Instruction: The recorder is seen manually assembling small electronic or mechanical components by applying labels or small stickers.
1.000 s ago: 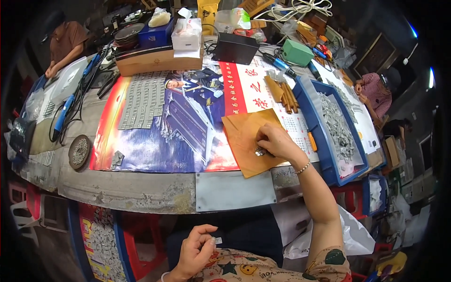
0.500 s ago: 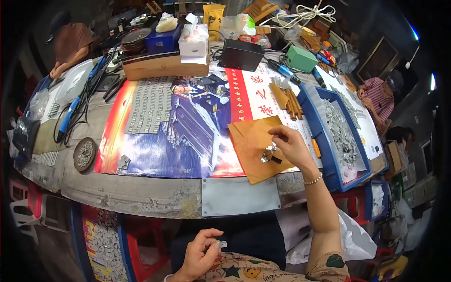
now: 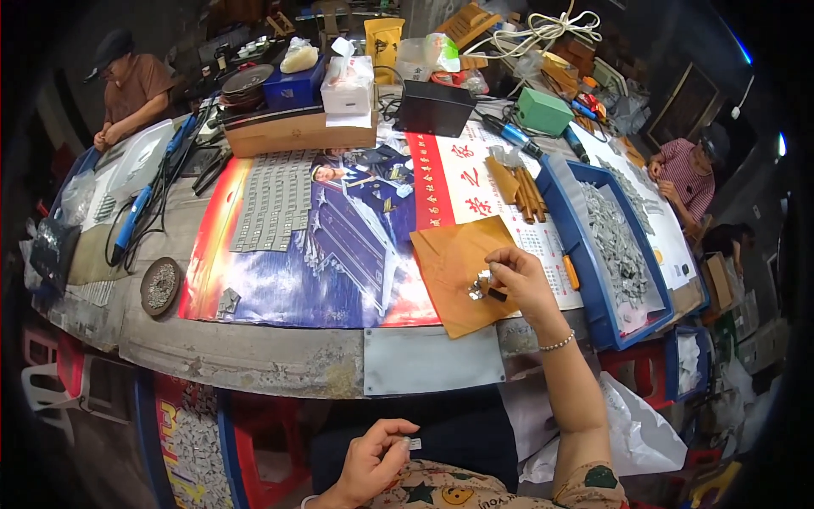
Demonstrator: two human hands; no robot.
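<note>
My left hand (image 3: 373, 462) is low in front of my lap, thumb and fingers closed on a small flat grey piece (image 3: 415, 443) that juts out past the fingertips. Over the tabletop, my right hand (image 3: 521, 282) is pinched, its fingertips just above an orange-brown sheet (image 3: 454, 267). A small heap of shiny silvery bits (image 3: 478, 287) lies on that sheet beside the fingertips, with a small black block (image 3: 497, 295) next to it. Whatever the right fingertips pinch is too small to make out. The sheet rests on a colourful printed poster (image 3: 280, 288).
Rows of grey pieces (image 3: 273, 204) cover the poster's left part. A blue tray (image 3: 615, 339) of similar pieces stands right, beside rolled brown sheets (image 3: 527, 191). A round dish (image 3: 158, 287) sits left, a wooden box (image 3: 297, 134) at the back. Two people work across the table.
My right hand has come slightly down and its fingers have drawn together into a pinch. The left hand still holds the grey piece. The whole view has shifted slightly.
</note>
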